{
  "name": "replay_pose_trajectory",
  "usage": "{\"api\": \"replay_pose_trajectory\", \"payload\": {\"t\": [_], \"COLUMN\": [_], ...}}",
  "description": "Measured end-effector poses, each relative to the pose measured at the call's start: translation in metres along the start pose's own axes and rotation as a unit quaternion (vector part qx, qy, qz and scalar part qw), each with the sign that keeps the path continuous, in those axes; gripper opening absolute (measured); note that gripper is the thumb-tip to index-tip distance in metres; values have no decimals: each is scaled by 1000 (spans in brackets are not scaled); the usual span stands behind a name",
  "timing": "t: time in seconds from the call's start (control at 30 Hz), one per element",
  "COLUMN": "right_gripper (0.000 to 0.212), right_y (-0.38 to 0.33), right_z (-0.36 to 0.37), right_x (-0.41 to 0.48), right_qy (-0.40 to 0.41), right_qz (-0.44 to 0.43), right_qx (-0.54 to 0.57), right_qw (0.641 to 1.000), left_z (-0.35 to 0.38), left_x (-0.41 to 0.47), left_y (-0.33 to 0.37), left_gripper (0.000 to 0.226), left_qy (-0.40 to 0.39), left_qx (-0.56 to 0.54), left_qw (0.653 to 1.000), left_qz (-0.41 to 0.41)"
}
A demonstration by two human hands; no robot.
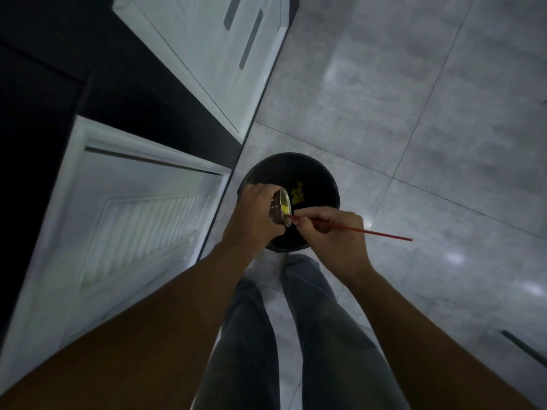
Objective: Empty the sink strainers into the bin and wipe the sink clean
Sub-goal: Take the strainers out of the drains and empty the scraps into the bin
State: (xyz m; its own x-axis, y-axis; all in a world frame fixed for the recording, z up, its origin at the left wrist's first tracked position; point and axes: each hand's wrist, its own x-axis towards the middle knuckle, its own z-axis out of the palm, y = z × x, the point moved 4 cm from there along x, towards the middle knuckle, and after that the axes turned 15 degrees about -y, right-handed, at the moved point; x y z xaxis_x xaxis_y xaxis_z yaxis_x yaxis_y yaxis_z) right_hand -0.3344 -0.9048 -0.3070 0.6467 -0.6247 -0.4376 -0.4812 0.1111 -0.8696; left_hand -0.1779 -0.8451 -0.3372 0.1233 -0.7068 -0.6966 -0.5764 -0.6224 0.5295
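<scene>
Bare forearms reach down and forward from under the camera, with legs in grey trousers [251,335] standing between them on the pale tiled floor [414,113]. Just ahead of the feet sits a round black bin [327,176], close beside the foot of the white cabinet doors [142,232] on the left. Over the bin's near left side, the left hand [254,214] is wrapped around a small metal sink strainer [281,208], fingers curled about its perforated cup. The strainer is tipped on its side, its open mouth turned right toward the middle of the bin, and something yellow shows inside it. The right hand [334,232] pinches a thin red stick [370,232] between fingertips and thumb near its front end. The stick's tip pokes into the strainer's mouth, and its long tail runs out to the right past the hand, over the floor. Down in the dark bin lie a few yellow scraps [297,192], just right of the strainer's rim.
</scene>
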Motion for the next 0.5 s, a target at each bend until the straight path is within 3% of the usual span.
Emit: {"api": "replay_pose_trajectory", "payload": {"t": [0.3, 0.5], "right_gripper": [15, 15], "right_y": [12, 8], "right_z": [-14, -3], "right_x": [-7, -6], "right_qy": [112, 31], "right_qz": [29, 11], "right_qx": [14, 51], "right_qw": [993, 998], "left_z": [-4, 0], "left_x": [-1, -2], "left_y": [-4, -6], "left_gripper": [79, 78], "left_qy": [5, 9], "left_qx": [12, 4], "left_qw": [1000, 1000], "left_qz": [2, 9]}}
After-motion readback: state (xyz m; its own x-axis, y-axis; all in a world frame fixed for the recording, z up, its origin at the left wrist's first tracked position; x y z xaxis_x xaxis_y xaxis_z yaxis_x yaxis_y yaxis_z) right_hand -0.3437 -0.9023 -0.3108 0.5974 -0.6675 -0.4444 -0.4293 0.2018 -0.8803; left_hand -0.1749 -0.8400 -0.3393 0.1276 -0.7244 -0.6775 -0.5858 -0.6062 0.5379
